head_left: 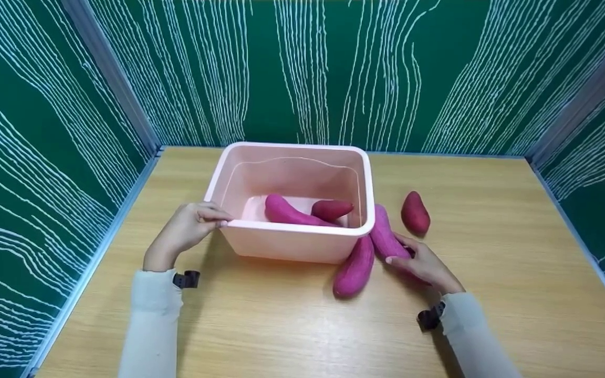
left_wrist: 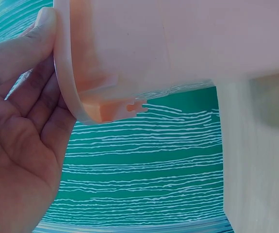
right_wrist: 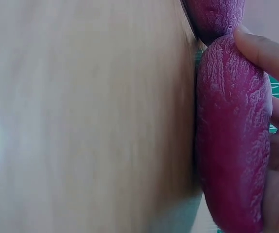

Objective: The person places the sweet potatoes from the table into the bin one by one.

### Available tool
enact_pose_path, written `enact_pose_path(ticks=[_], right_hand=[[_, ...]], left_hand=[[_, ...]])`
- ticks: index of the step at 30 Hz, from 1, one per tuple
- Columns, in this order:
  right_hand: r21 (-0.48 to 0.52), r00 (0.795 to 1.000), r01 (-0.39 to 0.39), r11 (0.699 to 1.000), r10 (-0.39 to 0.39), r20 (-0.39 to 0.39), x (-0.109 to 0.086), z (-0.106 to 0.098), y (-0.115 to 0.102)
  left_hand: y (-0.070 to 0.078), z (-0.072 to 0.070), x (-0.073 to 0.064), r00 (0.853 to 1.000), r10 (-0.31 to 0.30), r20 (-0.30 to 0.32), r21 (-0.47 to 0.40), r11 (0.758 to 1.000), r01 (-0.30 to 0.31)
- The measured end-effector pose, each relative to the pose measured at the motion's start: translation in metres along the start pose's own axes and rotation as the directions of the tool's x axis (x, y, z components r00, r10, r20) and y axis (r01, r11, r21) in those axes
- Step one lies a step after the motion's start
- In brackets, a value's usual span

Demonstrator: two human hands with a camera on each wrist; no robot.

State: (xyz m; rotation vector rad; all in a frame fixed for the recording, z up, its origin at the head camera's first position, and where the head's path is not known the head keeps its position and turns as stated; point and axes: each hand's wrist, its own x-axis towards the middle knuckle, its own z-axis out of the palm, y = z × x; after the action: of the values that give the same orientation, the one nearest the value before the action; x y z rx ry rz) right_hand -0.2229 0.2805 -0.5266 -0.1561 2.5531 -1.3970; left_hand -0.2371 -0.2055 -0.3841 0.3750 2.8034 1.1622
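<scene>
The right hand (head_left: 426, 263), the nearer one, gripped the near part of a magenta sweet potato (head_left: 385, 233) just right of the pink plastic bin (head_left: 287, 244), the sweet potato's long axis slanting forward-left, while the left hand (head_left: 189, 228) pinched the bin's rim (head_left: 292, 227)

1. A pale tan, wood-grained table (head_left: 271, 320) with straight edges carries everything.
2. A light pink, rectangular plastic bin (head_left: 292, 245) with rounded corners stands toward the far edge, left of the middle.
3. A long, plump magenta tuber (head_left: 354, 270) lies about midway between the left and right edges, by the bin's near right corner.
4. A second long, wrinkled magenta tuber (head_left: 386, 236) lies just beside it, nearer the right edge.
5. A short, dark red, teardrop-shaped tuber (head_left: 415, 213) lies apart, toward the far right corner.
</scene>
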Motion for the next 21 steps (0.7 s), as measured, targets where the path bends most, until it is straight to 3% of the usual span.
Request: enact_pose_path(ticks=[4,11,21], right_hand=[[-0.037,0.998,0.048,0.998,-0.049,-0.043,-0.0005,0.0022,0.0005],[-0.042,0.997,0.024,0.999,-0.028,-0.077,-0.0035,0.0061,-0.0026],[-0.043,0.998,0.000,0.999,-0.003,-0.066,-0.0065,0.0049,-0.0074]], left_hand=[[0.0001,-0.0009,-0.0006,0.999,0.043,-0.009,0.023,0.999,-0.043],[0.0011,-0.0013,-0.0007,1.000,0.000,-0.001,0.006,1.000,0.000],[0.0007,-0.0001,-0.0006,1.000,-0.001,0.001,0.001,1.000,0.001]])
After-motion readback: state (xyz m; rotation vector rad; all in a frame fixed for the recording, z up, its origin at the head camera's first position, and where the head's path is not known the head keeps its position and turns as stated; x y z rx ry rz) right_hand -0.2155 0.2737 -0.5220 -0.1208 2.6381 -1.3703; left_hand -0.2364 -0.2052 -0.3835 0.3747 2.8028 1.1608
